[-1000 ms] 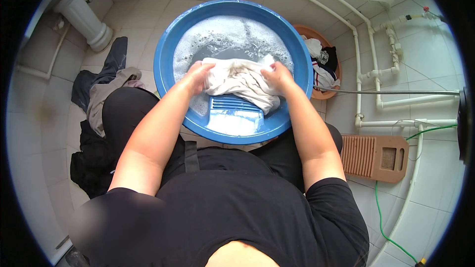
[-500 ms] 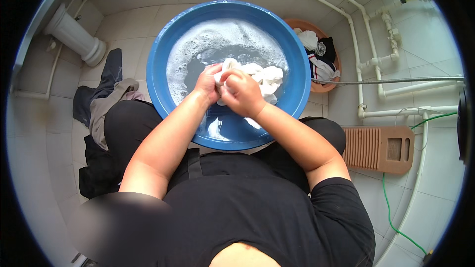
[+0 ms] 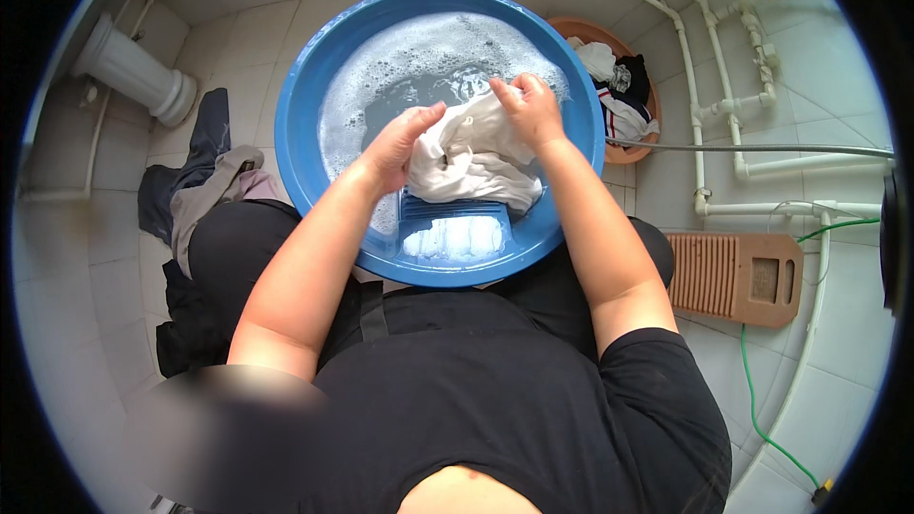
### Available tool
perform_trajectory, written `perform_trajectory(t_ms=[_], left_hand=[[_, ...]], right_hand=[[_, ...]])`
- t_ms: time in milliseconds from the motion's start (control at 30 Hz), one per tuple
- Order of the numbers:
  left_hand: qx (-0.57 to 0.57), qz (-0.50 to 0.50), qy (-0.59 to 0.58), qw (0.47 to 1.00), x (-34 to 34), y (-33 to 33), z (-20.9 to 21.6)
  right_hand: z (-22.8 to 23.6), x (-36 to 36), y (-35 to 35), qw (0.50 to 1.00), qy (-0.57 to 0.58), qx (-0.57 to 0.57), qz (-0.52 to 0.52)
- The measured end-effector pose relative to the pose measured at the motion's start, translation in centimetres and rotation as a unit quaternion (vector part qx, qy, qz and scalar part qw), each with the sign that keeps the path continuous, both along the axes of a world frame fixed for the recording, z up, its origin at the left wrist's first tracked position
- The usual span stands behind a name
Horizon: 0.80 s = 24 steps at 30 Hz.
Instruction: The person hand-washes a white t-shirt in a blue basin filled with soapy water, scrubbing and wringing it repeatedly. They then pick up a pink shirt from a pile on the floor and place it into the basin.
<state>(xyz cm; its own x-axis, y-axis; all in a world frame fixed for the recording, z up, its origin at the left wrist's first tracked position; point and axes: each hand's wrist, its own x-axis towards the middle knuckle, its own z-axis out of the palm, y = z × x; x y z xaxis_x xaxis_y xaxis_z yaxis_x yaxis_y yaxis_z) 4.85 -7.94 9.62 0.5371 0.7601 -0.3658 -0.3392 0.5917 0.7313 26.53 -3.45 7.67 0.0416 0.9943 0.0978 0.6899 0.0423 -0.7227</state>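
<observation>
A wet white garment [image 3: 471, 164] is spread between my hands over the soapy water of a round blue basin [image 3: 307, 200]. My left hand [image 3: 395, 145] holds its left edge, thumb raised, the other fingers partly hidden by the cloth. At the upper right edge of the cloth, my right hand [image 3: 535, 116] grips it between thumb and fingers. Small button-like spots show on the fabric. Its lower folds lie on the basin's built-in ridged washboard [image 3: 452, 219], which is wet and shiny.
An orange tub [image 3: 633, 154] of clothes stands behind the basin on the right. A brown washboard [image 3: 733, 276] lies on the tiles right of my knee. Dark and beige clothes [image 3: 205, 192] lie on the left. A grey hose [image 3: 743, 147] and white pipes [image 3: 690, 67] run along the right.
My hands have moved apart, and the bunched white garment is now opened out and drawn nearer. More of the basin's ridged washboard shows. The view has shifted slightly.
</observation>
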Motion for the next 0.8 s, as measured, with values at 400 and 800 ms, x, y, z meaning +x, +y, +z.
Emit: perform_trajectory(t_ms=[400,800], left_hand=[[0.397,-0.063,0.582,0.707,-2.9,0.3,1.9],[0.560,0.045,0.653,0.508,-2.8,2.9,14.4]], right_hand=[[2.9,4.5,-2.3,0.952,-0.277,0.035,0.129],[14.3,6.5,-0.8,0.943,0.276,-0.076,0.171]])
